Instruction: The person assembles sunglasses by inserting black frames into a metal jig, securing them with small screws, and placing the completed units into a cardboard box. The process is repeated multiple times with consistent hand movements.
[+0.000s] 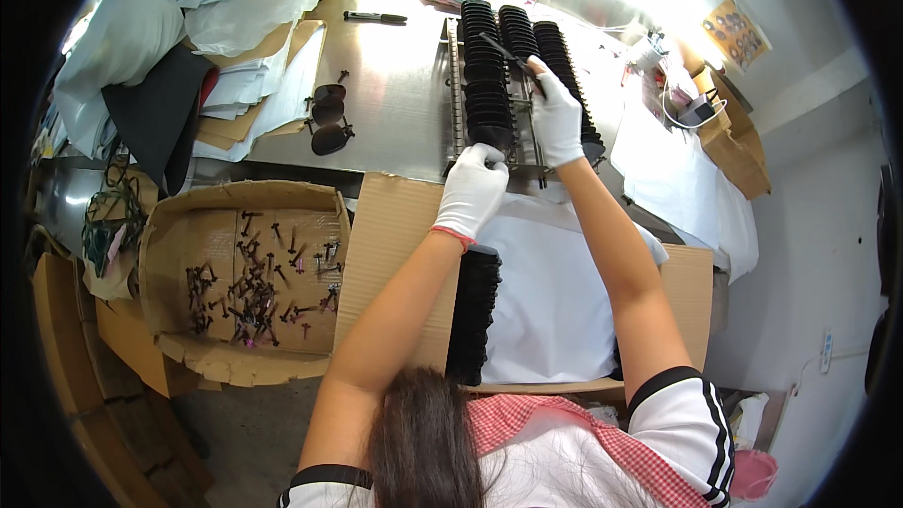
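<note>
Rows of dark, rounded lenses (482,56) stand on edge, closely packed, in a metal rack (454,85) on the steel table. My left hand (473,190), in a white glove, is at the near end of the left row. Its fingers are closed at the lower edge of the front dark lens (491,137). White-gloved too, my right hand (557,120) is over the gap between the rows, closed round a slim black tool (513,58). The tool's tip points to the far left, above the lenses; its exact kind is unclear.
Left of me, a cardboard box (246,190) holds many small dark clip-like parts. Dark lenses with clips (329,122) and a black marker (374,17) lie on the table (395,85). Before me, an open carton (400,254) contains white sheeting (550,292) and a black stack (475,315).
</note>
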Tool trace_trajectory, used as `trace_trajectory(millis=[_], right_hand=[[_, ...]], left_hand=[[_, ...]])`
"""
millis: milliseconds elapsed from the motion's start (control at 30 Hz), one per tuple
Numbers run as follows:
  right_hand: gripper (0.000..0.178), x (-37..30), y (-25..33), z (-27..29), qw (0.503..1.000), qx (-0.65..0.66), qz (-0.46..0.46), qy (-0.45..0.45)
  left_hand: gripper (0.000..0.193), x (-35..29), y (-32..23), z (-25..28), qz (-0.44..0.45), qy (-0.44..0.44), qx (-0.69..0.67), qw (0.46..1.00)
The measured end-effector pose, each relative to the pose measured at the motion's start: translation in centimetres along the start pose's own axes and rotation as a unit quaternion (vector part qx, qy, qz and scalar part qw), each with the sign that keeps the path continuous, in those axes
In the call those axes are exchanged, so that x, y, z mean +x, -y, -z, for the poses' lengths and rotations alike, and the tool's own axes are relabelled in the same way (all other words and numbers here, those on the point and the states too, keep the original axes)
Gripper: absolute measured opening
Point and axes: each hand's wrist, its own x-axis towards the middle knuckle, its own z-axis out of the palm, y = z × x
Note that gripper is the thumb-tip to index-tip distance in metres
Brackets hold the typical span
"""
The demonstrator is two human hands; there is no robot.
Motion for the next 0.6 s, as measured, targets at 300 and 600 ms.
trace_trajectory(millis=[300,600], right_hand=[[0.031,-3.7,7.5,9.3,0.825,0.342,-0.346,0.285],[0.027,-7.0,11.6,4.0,0.86,0.358,-0.332,0.146]], left_hand=[[0.029,-0.5,-3.8,0.8,-0.067,-0.084,-0.19,0.976],[0.013,-1.5,-2.1,3.8,-0.399,-0.236,0.252,0.85]])
